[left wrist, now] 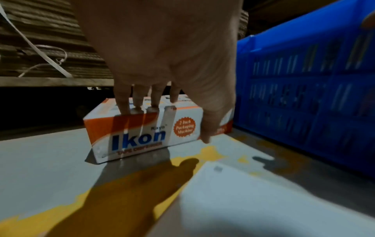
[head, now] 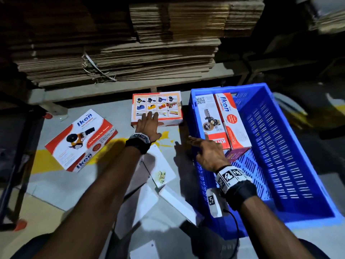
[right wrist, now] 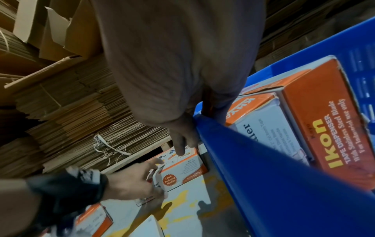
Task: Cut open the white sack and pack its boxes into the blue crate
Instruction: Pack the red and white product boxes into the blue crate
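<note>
Left hand: the left hand (head: 148, 126) reaches forward, its four fingers (left wrist: 123, 102) laid over the top near edge of the white-and-orange cardboard box printed with a grid of product photos (head: 158, 103), and the thumb (left wrist: 211, 128) down the box's near face, so it is taking hold of that box from above.
Photo-grid box: it sits flat on the grey floor, straight ahead of the left hand and just left of the crate's wall; from the left wrist its near face reads "Ikon".
Right hand: the right hand (head: 207, 152) hangs over the near-left rim of the blue slatted plastic crate (head: 283, 146), fingers straight and loosely spread, gripping nothing; whether the fingertips touch the boxes beneath I cannot tell.
Crate: it stands on the floor under and to the right of the right hand, its right half bare.
Boxes in crate: two white-and-orange Ikon tape dispenser boxes (head: 222, 120) lie side by side against the far-left corner, just beyond the right hand's fingertips, with a dark maroon box (head: 236, 155) partly under them.
Loose box: another white-and-orange Ikon box showing a tape dispenser (head: 80, 141) lies tilted on the floor, well to the left of the left hand.
White sack: flat white sheeting (head: 164, 176) lies on the floor between the two forearms.
Backdrop: stacks of flattened brown corrugated cardboard (head: 115, 58) rise beyond both hands.
</note>
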The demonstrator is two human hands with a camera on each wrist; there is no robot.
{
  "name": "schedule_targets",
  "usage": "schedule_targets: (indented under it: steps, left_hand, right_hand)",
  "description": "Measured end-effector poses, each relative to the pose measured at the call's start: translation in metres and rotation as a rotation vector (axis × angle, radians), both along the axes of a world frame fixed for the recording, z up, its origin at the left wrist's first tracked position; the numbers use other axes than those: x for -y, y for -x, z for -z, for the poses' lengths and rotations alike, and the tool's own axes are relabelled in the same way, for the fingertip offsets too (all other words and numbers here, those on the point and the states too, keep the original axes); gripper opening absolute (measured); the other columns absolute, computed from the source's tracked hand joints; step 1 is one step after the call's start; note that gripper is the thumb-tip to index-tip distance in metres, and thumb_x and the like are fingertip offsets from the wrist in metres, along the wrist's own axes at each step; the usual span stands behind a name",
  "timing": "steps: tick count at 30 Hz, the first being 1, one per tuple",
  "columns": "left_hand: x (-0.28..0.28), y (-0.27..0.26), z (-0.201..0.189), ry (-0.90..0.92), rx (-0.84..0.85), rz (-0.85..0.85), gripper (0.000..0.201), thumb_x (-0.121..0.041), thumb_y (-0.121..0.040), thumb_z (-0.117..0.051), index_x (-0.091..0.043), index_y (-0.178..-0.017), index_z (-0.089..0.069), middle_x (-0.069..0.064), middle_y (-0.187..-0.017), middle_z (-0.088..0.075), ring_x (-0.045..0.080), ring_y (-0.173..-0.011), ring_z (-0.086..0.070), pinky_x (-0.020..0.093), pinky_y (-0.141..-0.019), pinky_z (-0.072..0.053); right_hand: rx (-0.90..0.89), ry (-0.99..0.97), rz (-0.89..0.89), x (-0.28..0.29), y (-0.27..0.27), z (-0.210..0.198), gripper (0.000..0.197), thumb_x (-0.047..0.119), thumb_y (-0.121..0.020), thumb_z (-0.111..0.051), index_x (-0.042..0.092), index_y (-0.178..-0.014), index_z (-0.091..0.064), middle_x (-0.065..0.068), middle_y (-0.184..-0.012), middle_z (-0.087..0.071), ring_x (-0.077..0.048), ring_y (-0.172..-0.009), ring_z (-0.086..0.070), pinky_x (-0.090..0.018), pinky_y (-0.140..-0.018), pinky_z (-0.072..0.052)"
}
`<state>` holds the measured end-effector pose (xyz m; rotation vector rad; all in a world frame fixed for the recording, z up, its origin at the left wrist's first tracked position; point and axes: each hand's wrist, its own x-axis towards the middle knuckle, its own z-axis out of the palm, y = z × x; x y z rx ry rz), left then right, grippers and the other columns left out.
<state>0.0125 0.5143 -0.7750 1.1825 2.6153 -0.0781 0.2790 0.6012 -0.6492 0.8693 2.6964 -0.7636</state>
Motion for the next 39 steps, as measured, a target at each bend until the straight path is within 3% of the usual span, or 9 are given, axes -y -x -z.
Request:
schedule_targets:
  steps: [6, 10, 12, 16, 19, 24, 29, 35, 39]
  left_hand:
    - [0.005, -0.043, 0.007, 0.143, -0.103, 0.031, 0.096, -0.064, -0.093, -0.052, -0.008, -0.161, -0.014, 0.029, -0.164, -0.016, 0.048, -0.151, -0.022, 0.055, -0.118, -0.027]
    - [0.028, -0.077, -0.037, -0.384, -0.198, 0.222, 0.041, -0.045, -0.093, -0.051, -0.009, -0.090, -0.071, 0.018, -0.077, -0.070, 0.036, -0.072, -0.069, 0.037, -0.065, -0.057]
    - [0.035, -0.078, -0.060, -0.697, -0.335, 0.221, 0.034, -0.041, -0.091, -0.058, -0.011, -0.101, -0.071, 0.009, -0.066, -0.068, 0.031, -0.061, -0.065, 0.036, -0.059, -0.054]
    - [0.021, -0.059, -0.100, -0.779, -0.248, 0.030, 0.082, -0.060, -0.080, -0.072, -0.018, -0.143, -0.043, 0.007, -0.122, -0.065, 0.028, -0.083, -0.066, 0.037, -0.077, -0.052]
    - [0.005, -0.021, -0.094, -0.517, -0.156, -0.106, 0.113, -0.071, -0.072, -0.069, -0.027, -0.159, -0.012, 0.011, -0.168, -0.005, 0.041, -0.114, -0.061, 0.053, -0.095, -0.049]
    - [0.028, 0.013, -0.006, -0.187, 0.294, -0.564, 0.125, -0.085, -0.059, -0.071, -0.042, -0.157, -0.007, 0.005, -0.169, 0.009, 0.056, -0.146, -0.016, 0.067, -0.116, -0.021]
    - [0.032, -0.001, -0.001, -0.483, 0.533, -0.804, 0.083, -0.081, -0.066, -0.070, -0.043, -0.128, -0.030, 0.019, -0.137, -0.034, 0.051, -0.122, -0.046, 0.060, -0.107, -0.040]
    - [0.031, 0.006, -0.016, -0.611, 0.636, -1.050, 0.135, -0.043, -0.043, -0.103, -0.008, -0.149, -0.025, 0.013, -0.154, -0.042, 0.034, -0.135, -0.050, 0.044, -0.109, -0.044]
    - [0.035, 0.022, 0.017, -0.577, 0.802, -1.080, 0.109, -0.048, -0.013, -0.101, -0.016, -0.112, -0.069, 0.008, -0.107, -0.077, 0.035, -0.089, -0.075, 0.052, -0.067, -0.063]
  right_hand:
    - [0.010, 0.000, -0.012, 0.000, 0.000, -0.007, 0.063, 0.007, -0.089, -0.053, 0.032, -0.147, -0.048, 0.011, -0.153, -0.045, -0.020, -0.136, -0.048, -0.032, -0.117, -0.022]
    - [0.030, 0.006, -0.010, 0.001, 0.000, -0.007, 0.063, 0.009, -0.089, -0.052, 0.036, -0.146, -0.048, 0.004, -0.148, -0.052, -0.025, -0.131, -0.052, -0.034, -0.114, -0.028]
    - [0.046, 0.001, -0.015, 0.000, 0.002, -0.003, 0.066, 0.009, -0.086, -0.053, 0.038, -0.146, -0.047, 0.005, -0.149, -0.052, -0.026, -0.135, -0.049, -0.039, -0.116, -0.029]
    - [0.053, -0.005, -0.021, 0.000, 0.002, 0.001, 0.067, 0.008, -0.084, -0.053, 0.036, -0.145, -0.048, 0.014, -0.152, -0.046, -0.022, -0.138, -0.045, -0.038, -0.117, -0.025]
    - [0.047, 0.012, 0.020, 0.001, 0.002, 0.003, 0.066, 0.009, -0.085, -0.054, 0.036, -0.145, -0.048, 0.006, -0.147, -0.054, -0.023, -0.133, -0.051, -0.039, -0.119, -0.027]
    - [-0.007, 0.072, 0.050, -0.003, 0.000, 0.013, 0.067, 0.009, -0.082, -0.052, 0.038, -0.142, -0.051, 0.008, -0.144, -0.056, -0.023, -0.132, -0.053, -0.036, -0.120, -0.031]
    - [-0.026, 0.081, 0.013, -0.008, -0.001, 0.018, 0.066, 0.009, -0.081, -0.051, 0.037, -0.141, -0.053, 0.005, -0.144, -0.056, -0.025, -0.126, -0.057, -0.041, -0.115, -0.039]
    - [-0.025, 0.028, -0.013, -0.006, -0.001, 0.015, 0.062, 0.008, -0.084, -0.052, 0.033, -0.141, -0.055, 0.006, -0.144, -0.057, -0.024, -0.123, -0.059, -0.039, -0.113, -0.040]
    - [-0.025, 0.017, -0.018, -0.009, -0.001, 0.019, 0.062, 0.010, -0.082, -0.051, 0.034, -0.140, -0.056, 0.005, -0.142, -0.059, -0.025, -0.123, -0.059, -0.040, -0.112, -0.041]
